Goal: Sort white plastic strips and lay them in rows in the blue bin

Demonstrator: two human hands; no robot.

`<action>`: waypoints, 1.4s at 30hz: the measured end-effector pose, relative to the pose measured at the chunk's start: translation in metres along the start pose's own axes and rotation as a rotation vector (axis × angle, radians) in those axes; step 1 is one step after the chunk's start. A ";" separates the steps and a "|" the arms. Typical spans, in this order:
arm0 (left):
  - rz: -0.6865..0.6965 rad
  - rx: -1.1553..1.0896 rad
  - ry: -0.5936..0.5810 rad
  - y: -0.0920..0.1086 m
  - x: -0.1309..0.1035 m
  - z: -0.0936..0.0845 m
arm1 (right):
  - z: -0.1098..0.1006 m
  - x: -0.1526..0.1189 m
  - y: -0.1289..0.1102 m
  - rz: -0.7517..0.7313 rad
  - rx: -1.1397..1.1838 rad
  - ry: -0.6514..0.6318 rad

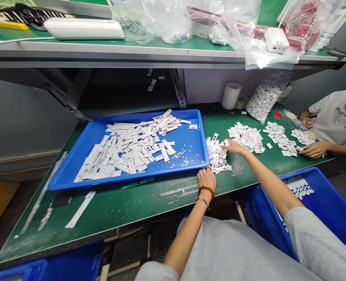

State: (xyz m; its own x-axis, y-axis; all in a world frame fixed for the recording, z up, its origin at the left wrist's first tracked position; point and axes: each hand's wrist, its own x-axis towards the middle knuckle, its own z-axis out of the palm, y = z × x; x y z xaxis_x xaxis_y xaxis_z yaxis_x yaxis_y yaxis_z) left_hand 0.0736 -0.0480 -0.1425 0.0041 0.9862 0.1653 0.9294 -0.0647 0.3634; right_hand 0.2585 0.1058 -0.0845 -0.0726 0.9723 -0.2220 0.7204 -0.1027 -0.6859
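"What's nearest?"
"The left hand [207,179], by the near right corner of the blue tray [190,136]."
"Farther?"
"The right hand [233,147], at the white pieces [218,157] on the bench [149,203], right of the tray."
"Either grip closed?"
"Cannot tell."

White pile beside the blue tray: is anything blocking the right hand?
Nothing visible blocks it: the right hand is at the white pile, and the blue tray lies beside the pile, not between them.

factory-like workshop: green workbench [108,210], blue tray [190,142], heaped white pieces [215,150], co-worker [336,119] alongside.
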 end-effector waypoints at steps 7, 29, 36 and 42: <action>-0.042 -0.023 -0.012 -0.004 -0.005 -0.005 | -0.010 0.007 -0.034 -0.216 -0.191 0.092; 0.012 -0.014 -0.064 -0.006 -0.005 -0.010 | 0.027 0.017 -0.043 0.004 0.106 -0.253; -0.006 -0.045 -0.023 -0.006 -0.005 -0.009 | 0.014 0.014 -0.045 -0.020 0.121 -0.266; 0.076 -0.155 0.006 -0.008 -0.008 -0.011 | 0.024 0.011 -0.055 -0.035 -0.098 -0.113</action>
State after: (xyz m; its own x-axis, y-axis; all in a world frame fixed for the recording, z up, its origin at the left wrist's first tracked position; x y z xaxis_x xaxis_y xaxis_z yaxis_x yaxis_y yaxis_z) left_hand 0.0619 -0.0566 -0.1364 0.0694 0.9768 0.2024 0.8586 -0.1618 0.4865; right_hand 0.2015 0.1170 -0.0661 -0.1726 0.9445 -0.2795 0.7798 -0.0423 -0.6246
